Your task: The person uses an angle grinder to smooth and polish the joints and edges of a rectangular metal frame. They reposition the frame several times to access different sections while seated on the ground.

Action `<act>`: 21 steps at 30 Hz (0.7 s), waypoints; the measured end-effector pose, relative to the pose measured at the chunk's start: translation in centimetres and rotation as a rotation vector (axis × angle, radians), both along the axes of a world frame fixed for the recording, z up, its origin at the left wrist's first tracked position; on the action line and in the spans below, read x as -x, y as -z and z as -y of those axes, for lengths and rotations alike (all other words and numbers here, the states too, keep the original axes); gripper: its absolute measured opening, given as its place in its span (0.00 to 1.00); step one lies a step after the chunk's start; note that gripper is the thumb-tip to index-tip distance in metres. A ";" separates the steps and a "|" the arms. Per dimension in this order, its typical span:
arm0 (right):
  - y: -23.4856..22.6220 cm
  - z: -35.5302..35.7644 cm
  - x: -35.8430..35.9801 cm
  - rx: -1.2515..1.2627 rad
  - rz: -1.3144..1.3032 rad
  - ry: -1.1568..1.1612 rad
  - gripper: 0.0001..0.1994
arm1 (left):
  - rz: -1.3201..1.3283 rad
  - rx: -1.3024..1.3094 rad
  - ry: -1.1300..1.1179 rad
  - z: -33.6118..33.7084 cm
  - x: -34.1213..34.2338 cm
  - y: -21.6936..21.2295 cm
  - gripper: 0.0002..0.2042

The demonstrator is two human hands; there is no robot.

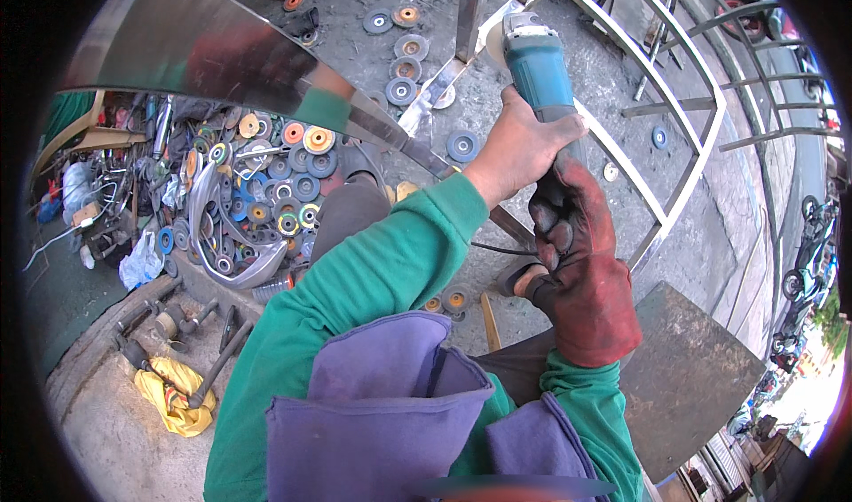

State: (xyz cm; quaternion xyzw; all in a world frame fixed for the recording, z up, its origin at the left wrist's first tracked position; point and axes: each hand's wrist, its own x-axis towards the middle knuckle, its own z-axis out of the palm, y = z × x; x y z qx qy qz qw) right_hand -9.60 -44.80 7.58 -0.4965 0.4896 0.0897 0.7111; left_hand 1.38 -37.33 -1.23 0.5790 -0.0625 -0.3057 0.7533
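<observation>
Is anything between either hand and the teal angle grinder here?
Nothing visible. The bare left hand wraps the angle grinder body directly; the right hand, in a red glove, grips its rear end just below, touching the left.

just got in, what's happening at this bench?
A person in green sleeves grips a teal angle grinder with both hands: the bare left hand on the body, the red-gloved right hand lower on the handle. The disc end sits at a polished stainless steel frame on the concrete floor. A pile of used coloured grinding discs lies to the left.
</observation>
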 end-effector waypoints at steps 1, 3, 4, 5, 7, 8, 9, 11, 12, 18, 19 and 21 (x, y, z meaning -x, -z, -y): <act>0.0 0.0 0.0 -0.002 0.001 -0.001 0.24 | 0.013 0.026 0.005 0.0 -0.1 0.0 0.32; 0.0 0.0 0.1 -0.007 0.000 -0.005 0.24 | 0.021 0.065 0.015 0.1 -0.2 -0.1 0.29; 0.0 -0.1 0.1 -0.008 -0.004 -0.008 0.24 | 0.008 0.058 0.001 0.1 -0.1 -0.1 0.28; 0.0 -0.1 0.2 -0.009 -0.004 -0.007 0.24 | -0.013 0.043 -0.025 0.2 0.0 -0.2 0.26; 0.0 -0.1 0.3 -0.012 -0.003 -0.012 0.23 | -0.024 0.027 -0.032 0.3 0.0 -0.1 0.25; 0.0 -0.1 0.3 -0.014 -0.003 -0.015 0.23 | -0.012 0.024 -0.013 0.4 -0.1 0.0 0.24; 0.0 -0.1 0.4 -0.018 -0.004 -0.017 0.23 | -0.010 0.023 -0.001 0.4 -0.1 0.1 0.23; 0.1 0.0 0.4 -0.025 -0.007 -0.019 0.23 | 0.026 0.027 -0.028 0.4 0.0 0.3 0.23; 0.1 0.0 0.4 -0.027 -0.007 -0.020 0.23 | 0.030 0.024 -0.042 0.4 0.1 0.3 0.23; 0.4 0.2 -0.1 -0.040 -0.002 -0.026 0.23 | -0.019 0.074 -0.045 0.5 0.4 0.6 0.23; 0.4 0.2 -0.2 -0.039 -0.002 -0.031 0.23 | -0.008 0.053 -0.038 0.5 0.3 0.6 0.25; 0.4 0.2 -0.2 -0.037 -0.003 -0.038 0.23 | -0.008 0.019 -0.027 0.4 0.3 0.5 0.27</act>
